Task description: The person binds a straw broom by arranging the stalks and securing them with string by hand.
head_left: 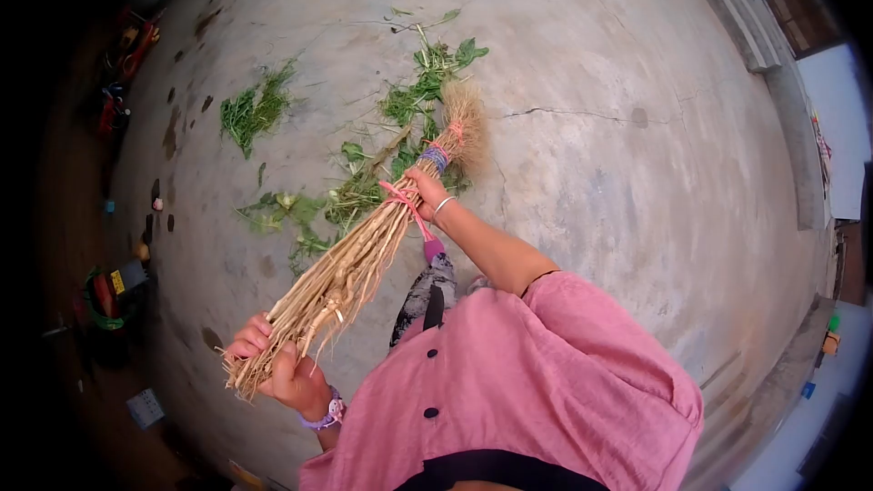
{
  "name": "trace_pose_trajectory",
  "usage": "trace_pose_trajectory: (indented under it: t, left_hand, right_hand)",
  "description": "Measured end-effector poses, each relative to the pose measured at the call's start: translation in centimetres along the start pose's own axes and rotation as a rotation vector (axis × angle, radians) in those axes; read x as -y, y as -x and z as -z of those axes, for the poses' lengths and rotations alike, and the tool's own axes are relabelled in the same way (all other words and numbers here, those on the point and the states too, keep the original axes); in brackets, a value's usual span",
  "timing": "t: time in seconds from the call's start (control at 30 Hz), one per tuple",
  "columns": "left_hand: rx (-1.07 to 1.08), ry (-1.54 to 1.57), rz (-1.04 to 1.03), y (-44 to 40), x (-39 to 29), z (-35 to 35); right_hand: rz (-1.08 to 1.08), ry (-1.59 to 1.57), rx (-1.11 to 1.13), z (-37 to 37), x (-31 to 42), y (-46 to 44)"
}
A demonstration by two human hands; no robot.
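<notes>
I hold a straw broom (350, 268) slantwise across my front, a bundle of dry stalks tied with pink and blue cords. Its fine bristle head (466, 127) points up and to the right, over green plant cuttings. My right hand (427, 191), below a silver bangle, grips the bundle between the blue cord binding and a pink tie (402, 195). At the lower left, my left hand (298, 386) with a purple bracelet is closed around the loose stalk ends. Some of its fingers are behind the stalks.
Green leaves and stems (423, 82) lie scattered on the concrete floor (582, 182), with a separate green pile (256, 109) to the left. A low step (791, 118) runs along the right. Various items, including a green-rimmed container (102, 300), stand along the dark left side.
</notes>
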State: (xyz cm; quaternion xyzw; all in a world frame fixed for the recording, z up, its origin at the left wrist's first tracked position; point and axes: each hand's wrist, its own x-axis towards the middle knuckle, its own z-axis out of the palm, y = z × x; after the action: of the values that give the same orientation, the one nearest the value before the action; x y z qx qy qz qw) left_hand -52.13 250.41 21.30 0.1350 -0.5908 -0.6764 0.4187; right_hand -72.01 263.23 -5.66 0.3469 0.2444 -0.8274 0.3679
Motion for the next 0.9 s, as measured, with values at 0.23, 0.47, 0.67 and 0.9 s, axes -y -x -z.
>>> trace_pose_trajectory:
  t: [0.23, 0.47, 0.67, 0.9]
  left_hand:
    - [0.080, 0.186, -0.044, -6.4, 1.3, 3.7]
    - [0.378, 0.379, 0.168, -8.5, 7.2, -1.8]
    - [0.562, 0.403, 0.230, -8.6, 11.6, -8.1]
    - [0.242, 0.073, 0.062, -7.0, 10.7, -14.6]
  right_hand:
    - [0.123, -0.063, 0.179, -3.8, 1.9, 1.6]
    - [0.054, -0.283, -0.132, 7.3, 6.4, 3.2]
    - [0.072, -0.228, -0.254, 13.2, 11.9, 2.3]
    - [-0.208, -0.005, -0.199, 2.7, 17.6, -7.7]
